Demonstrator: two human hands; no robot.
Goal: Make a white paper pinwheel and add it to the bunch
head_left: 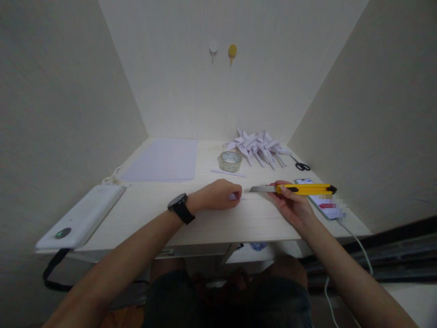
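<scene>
Now your right hand (293, 205) holds the yellow utility knife (300, 189) in a closed grip, lying level above the bench (211, 218), its grey blade extended toward your left hand (218, 195), whose curled grip pins a small white piece (239, 197).

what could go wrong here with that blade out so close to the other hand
1. The yellow utility knife in the right hand has its blade extended, the tip pointing at the left hand, which pins a small white paper piece; a slip could cut fingertips.
2. The phone lies under the knife hand and might get scratched.
</scene>
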